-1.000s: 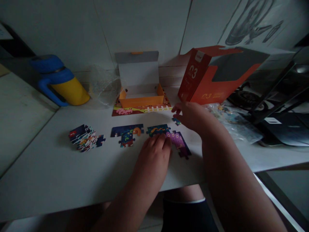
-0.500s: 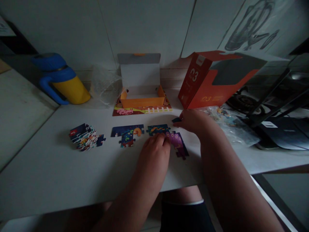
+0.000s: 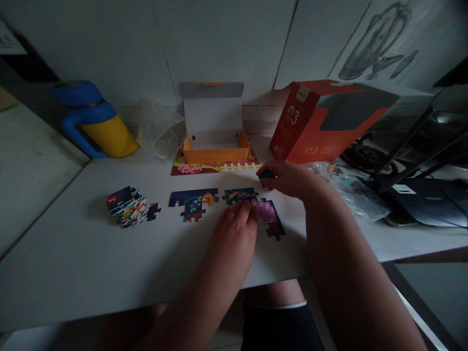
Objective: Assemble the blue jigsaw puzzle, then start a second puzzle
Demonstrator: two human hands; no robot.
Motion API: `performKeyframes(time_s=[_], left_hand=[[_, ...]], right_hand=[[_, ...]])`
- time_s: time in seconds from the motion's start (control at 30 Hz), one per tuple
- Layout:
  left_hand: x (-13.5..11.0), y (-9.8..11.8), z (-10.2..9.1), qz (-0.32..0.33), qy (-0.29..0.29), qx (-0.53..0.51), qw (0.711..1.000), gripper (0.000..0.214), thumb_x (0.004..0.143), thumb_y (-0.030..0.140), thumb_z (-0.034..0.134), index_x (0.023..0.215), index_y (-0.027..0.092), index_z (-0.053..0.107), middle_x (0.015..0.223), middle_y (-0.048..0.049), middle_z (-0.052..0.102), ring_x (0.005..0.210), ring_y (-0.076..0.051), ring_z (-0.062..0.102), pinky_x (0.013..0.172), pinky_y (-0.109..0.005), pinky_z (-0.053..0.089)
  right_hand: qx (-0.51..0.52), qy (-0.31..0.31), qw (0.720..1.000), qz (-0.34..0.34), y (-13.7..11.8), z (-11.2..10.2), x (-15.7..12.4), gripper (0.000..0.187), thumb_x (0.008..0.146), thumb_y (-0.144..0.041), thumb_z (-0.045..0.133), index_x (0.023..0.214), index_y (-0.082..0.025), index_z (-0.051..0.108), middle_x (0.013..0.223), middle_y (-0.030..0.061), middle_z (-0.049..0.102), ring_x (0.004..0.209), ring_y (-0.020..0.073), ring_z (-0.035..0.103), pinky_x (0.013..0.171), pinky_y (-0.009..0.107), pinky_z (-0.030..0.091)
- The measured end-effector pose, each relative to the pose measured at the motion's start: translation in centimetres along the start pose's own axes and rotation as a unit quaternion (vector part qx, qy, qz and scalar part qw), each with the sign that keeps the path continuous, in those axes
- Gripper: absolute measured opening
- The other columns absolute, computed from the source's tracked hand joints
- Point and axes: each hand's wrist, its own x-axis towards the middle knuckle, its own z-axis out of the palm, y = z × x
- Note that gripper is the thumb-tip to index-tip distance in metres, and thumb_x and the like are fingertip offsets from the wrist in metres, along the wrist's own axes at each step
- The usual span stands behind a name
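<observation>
Two hands work over the white table (image 3: pixel 73 253). The right hand (image 3: pixel 290 179) pinches one dark puzzle piece (image 3: pixel 266 173) between thumb and fingertips, just behind the right cluster (image 3: pixel 270 214). The left hand (image 3: pixel 236 231) lies flat and unclenched, fingertips resting on that cluster. Two joined clusters lie side by side, with the left cluster (image 3: pixel 193 201) a little apart. One loose pile (image 3: pixel 128 207) lies further left. Behind stand two boxes, one open orange box (image 3: pixel 215 153) and one red carton (image 3: pixel 318 131), plus one blue-and-yellow bottle (image 3: pixel 97 124)
</observation>
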Motion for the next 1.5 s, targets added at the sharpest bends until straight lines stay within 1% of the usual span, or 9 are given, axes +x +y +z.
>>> performKeyframes(time_s=[0.13,0.27,0.37,0.57,0.73,0.93,1.13,1.33,1.5], left_hand=[[-0.1,0.0,0.2,0.0,-0.002,-0.006,1.0,0.045,0.102,0.001,0.052,0.144,0.01,0.068,0.151,-0.0183,0.067,0.139,-0.034,0.065,0.12,-0.053,0.055],[-0.1,0.1,0.2,-0.002,0.002,-0.016,1.0,0.043,0.103,0.002,0.051,0.141,0.011,0.069,0.149,-0.0184,0.068,0.138,-0.034,0.065,0.119,-0.054,0.055],[-0.1,0.1,0.1,-0.003,0.003,-0.019,1.0,0.042,0.103,0.002,0.051,0.14,0.011,0.07,0.149,-0.0179,0.068,0.138,-0.033,0.065,0.12,-0.054,0.054],[-0.1,0.1,-0.1,-0.004,0.0,-0.024,1.0,0.041,0.104,0.003,0.05,0.138,0.011,0.071,0.147,-0.0182,0.068,0.137,-0.033,0.066,0.12,-0.054,0.054],[0.0,0.2,-0.2,-0.003,0.002,-0.023,1.0,0.041,0.103,0.002,0.05,0.138,0.011,0.071,0.147,-0.018,0.069,0.135,-0.032,0.067,0.12,-0.053,0.054],[0.0,0.1,-0.1,-0.002,-0.003,-0.023,1.0,0.041,0.103,0.003,0.051,0.138,0.01,0.071,0.148,-0.0178,0.068,0.138,-0.033,0.066,0.121,-0.051,0.054],[0.0,0.2,-0.1,-0.01,-0.003,-0.023,1.0,0.041,0.103,0.003,0.052,0.139,0.012,0.069,0.147,-0.0178,0.068,0.139,-0.032,0.065,0.121,-0.051,0.053],[0.1,0.2,-0.4,-0.007,-0.009,-0.03,0.999,0.039,0.104,0.003,0.049,0.136,0.01,0.071,0.148,-0.0176,0.068,0.139,-0.034,0.064,0.121,-0.052,0.053],[0.1,0.2,-0.5,-0.008,-0.011,-0.033,0.999,0.037,0.104,0.003,0.049,0.133,0.009,0.072,0.147,-0.0185,0.068,0.138,-0.034,0.065,0.121,-0.053,0.054]], right_hand=[[-0.002,0.008,1.0,0.006,-0.2,-0.2,-0.2,0.034,0.091,-0.022,0.074,0.125,-0.018,0.074,0.096,0.0073,0.083,0.081,0.0194,0.074,0.07,0.027,0.052],[0.025,-0.067,0.997,0.012,-0.8,-0.4,-0.6,0.016,0.096,-0.026,0.071,0.108,-0.016,0.074,0.091,0.0071,0.082,0.073,0.0167,0.072,0.061,0.025,0.048],[0.027,-0.084,0.996,0.001,-1.0,-0.4,-0.7,0.012,0.097,-0.026,0.07,0.103,-0.017,0.075,0.092,0.006,0.082,0.074,0.016,0.072,0.061,0.024,0.048],[-0.049,-0.062,0.997,-0.02,-0.6,-0.1,-0.3,0.016,0.094,-0.029,0.075,0.107,-0.021,0.081,0.098,0.004,0.083,0.083,0.0177,0.073,0.069,0.025,0.049],[-0.079,-0.084,0.993,-0.002,-0.9,-0.2,-0.4,0.027,0.091,-0.027,0.079,0.117,-0.024,0.082,0.104,0.003,0.084,0.087,0.0186,0.075,0.074,0.026,0.05],[-0.103,-0.082,0.991,0.009,-1.1,-0.3,-0.5,0.025,0.092,-0.028,0.078,0.116,-0.023,0.082,0.102,0.0037,0.084,0.084,0.0195,0.075,0.072,0.028,0.05],[-0.12,-0.081,0.989,-0.004,-0.8,-0.2,-0.3,0.023,0.093,-0.03,0.077,0.114,-0.022,0.081,0.101,0.004,0.084,0.084,0.0194,0.074,0.071,0.027,0.049],[-0.119,-0.079,0.99,-0.004,-0.9,-0.1,-0.5,0.028,0.089,-0.027,0.08,0.116,-0.021,0.079,0.105,0.0046,0.083,0.084,0.019,0.074,0.07,0.027,0.048],[-0.132,-0.07,0.989,0.002,-1.4,0.1,-0.7,0.021,0.095,-0.03,0.074,0.114,-0.021,0.079,0.1,0.0055,0.082,0.079,0.0193,0.073,0.067,0.028,0.047]])
